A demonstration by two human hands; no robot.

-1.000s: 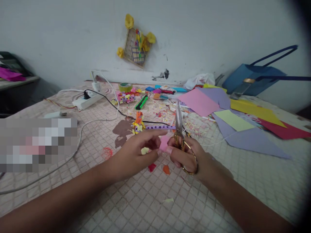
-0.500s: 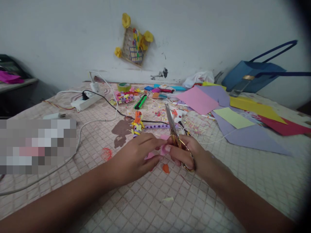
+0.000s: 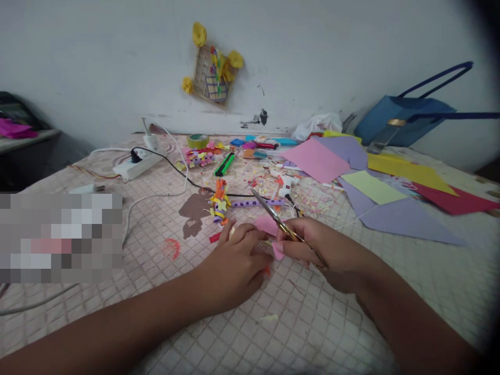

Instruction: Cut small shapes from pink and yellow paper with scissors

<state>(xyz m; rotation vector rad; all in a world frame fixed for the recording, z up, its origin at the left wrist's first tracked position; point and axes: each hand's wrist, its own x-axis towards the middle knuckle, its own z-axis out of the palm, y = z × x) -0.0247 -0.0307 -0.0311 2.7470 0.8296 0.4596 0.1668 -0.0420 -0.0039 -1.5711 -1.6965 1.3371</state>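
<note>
My right hand (image 3: 312,245) is closed around gold-handled scissors (image 3: 291,232), whose blades point up and to the left. Its thumb and fingertips also pinch a small pink paper piece (image 3: 277,251). My left hand (image 3: 244,258) is palm down low over the cloth, fingers apart and slightly bent, beside the pink piece. Another pink paper (image 3: 267,225) lies just beyond the fingertips, and a red strip (image 3: 214,238) pokes out near the left hand. An orange scrap (image 3: 266,271) is partly hidden under my left fingers. Behind the hands lies a purple spotted paper stick (image 3: 258,203) with a flowered end (image 3: 220,203).
A white power strip (image 3: 136,165) with trailing cables sits at left. Further back are a green cutter (image 3: 224,164), tape (image 3: 198,140), a white glue gun (image 3: 286,186) and paper scraps. Coloured sheets (image 3: 316,160) and a blue bag (image 3: 406,117) occupy the right.
My hands have drawn apart, the left loosening from the pink paper and spreading its fingers. The scissors have tilted left and lower. The red strip now shows.
</note>
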